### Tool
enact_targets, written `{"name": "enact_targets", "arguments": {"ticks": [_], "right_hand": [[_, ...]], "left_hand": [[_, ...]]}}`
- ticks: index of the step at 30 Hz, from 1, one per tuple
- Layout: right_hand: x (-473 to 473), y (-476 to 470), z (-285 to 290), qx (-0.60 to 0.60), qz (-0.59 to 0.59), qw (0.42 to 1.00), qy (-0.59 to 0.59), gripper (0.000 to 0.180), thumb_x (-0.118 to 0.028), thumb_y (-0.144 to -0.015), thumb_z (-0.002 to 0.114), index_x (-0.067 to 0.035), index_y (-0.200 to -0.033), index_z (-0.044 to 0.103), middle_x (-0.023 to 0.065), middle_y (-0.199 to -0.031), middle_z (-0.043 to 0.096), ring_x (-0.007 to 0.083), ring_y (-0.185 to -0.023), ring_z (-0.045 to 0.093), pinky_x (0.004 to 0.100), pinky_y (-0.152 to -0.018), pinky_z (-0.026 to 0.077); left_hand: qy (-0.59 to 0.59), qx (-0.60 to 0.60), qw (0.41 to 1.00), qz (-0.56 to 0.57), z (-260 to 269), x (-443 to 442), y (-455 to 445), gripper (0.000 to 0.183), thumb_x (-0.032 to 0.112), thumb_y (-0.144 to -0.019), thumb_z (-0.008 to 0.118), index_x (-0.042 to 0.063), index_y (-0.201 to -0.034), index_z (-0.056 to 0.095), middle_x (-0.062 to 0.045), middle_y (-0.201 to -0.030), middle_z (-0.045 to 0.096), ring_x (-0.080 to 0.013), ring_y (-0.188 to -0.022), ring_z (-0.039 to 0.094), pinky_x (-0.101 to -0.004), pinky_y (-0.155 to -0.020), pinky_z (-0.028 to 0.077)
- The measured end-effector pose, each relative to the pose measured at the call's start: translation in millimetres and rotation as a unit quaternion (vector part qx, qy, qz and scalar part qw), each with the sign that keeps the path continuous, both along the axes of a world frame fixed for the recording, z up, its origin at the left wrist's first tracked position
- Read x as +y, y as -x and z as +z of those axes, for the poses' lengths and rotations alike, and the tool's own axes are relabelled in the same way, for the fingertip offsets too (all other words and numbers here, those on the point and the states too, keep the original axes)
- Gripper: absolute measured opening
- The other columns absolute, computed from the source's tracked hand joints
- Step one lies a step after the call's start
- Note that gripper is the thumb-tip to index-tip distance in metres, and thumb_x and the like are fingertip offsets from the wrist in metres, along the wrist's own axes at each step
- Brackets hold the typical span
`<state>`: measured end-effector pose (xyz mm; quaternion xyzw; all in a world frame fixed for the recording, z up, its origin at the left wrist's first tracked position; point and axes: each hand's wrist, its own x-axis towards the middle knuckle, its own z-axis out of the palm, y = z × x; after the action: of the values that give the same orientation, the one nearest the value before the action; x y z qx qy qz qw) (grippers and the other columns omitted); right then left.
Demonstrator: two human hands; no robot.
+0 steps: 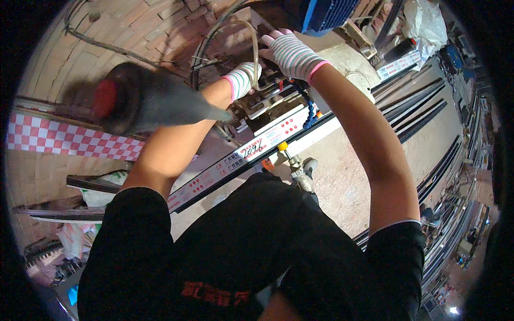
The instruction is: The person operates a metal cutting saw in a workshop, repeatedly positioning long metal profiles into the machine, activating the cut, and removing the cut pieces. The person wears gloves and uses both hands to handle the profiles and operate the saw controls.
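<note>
My left hand (pixel 245 81), in a striped glove with a pink cuff, reaches into a bench machine beside a clear, bent hose (pixel 255 48). Its fingertips are mostly hidden there. My right hand (pixel 295 55), in a matching glove, is over the machine's far side with bare fingertips spread; what lies under the palm is hidden. Below both hands are the machine's metal fixtures (pixel 261 105) and a blue segmented hose (pixel 310 114). A long profile in printed protective film (pixel 237 160), marked with handwriting, lies across the machine in front of me.
A dark tapered object with a red end (pixel 160 96) juts close to the camera at left. A blue ribbed housing (pixel 329 16) stands beyond my right hand. A yellow-topped valve fitting (pixel 283 146) sits before my body. Long dark profiles (pixel 417 108) lie on the floor at right.
</note>
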<state>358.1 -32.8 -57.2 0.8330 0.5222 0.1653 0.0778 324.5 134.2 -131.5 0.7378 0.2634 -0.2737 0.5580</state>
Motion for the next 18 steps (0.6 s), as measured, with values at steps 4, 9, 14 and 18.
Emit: {"name": "enact_targets", "arguments": {"ticks": [4, 9, 14, 18], "right_hand": [[4.8, 5.5, -1.9, 0.061, -0.092, 0.992, -0.064, 0.026, -0.028, -0.092, 0.06, -0.016, -0.113, 0.07, 0.0118, -0.124, 0.061, 0.0301, -0.114, 0.059, 0.043, -0.098, 0.047], [3.5, 4.5, 0.5, 0.03, -0.077, 0.997, -0.011, 0.036, -0.02, -0.079, 0.073, -0.015, -0.115, 0.069, 0.013, -0.123, 0.061, 0.0321, -0.116, 0.058, 0.0434, -0.099, 0.046], [6.8, -3.1, 7.5, 0.027, -0.065, 0.996, 0.057, 0.046, -0.008, -0.082, 0.061, -0.012, -0.128, 0.066, 0.014, -0.124, 0.059, 0.033, -0.115, 0.057, 0.0442, -0.099, 0.046], [7.0, -4.4, 9.8, 0.041, -0.032, 0.998, 0.036, 0.055, -0.003, -0.075, 0.063, -0.013, -0.129, 0.065, 0.0135, -0.126, 0.056, 0.0336, -0.112, 0.058, 0.0436, -0.096, 0.047]], "left_hand": [[0.271, 0.068, 0.929, 0.242, 18.4, 11.2, -1.7, 0.033, 0.042, -0.103, 0.05, 0.012, -0.115, 0.049, -0.012, -0.083, 0.056, -0.0215, -0.061, 0.054, -0.0303, -0.043, 0.041], [0.267, 0.055, 0.955, 0.117, 40.0, 21.1, 11.7, 0.026, 0.032, -0.096, 0.066, 0.009, -0.103, 0.055, -0.007, -0.078, 0.059, -0.0211, -0.058, 0.054, -0.0316, -0.052, 0.048], [0.063, -0.172, 0.98, -0.072, 27.2, 37.2, 20.0, 0.03, 0.031, -0.094, 0.07, 0.005, -0.107, 0.064, -0.007, -0.083, 0.068, -0.0192, -0.071, 0.065, -0.036, -0.065, 0.054], [-0.108, -0.19, 0.975, -0.041, -27.9, 57.8, -19.7, 0.043, 0.04, -0.102, 0.054, 0.004, -0.125, 0.062, -0.01, -0.112, 0.07, -0.0247, -0.095, 0.066, -0.0401, -0.085, 0.052]]}}
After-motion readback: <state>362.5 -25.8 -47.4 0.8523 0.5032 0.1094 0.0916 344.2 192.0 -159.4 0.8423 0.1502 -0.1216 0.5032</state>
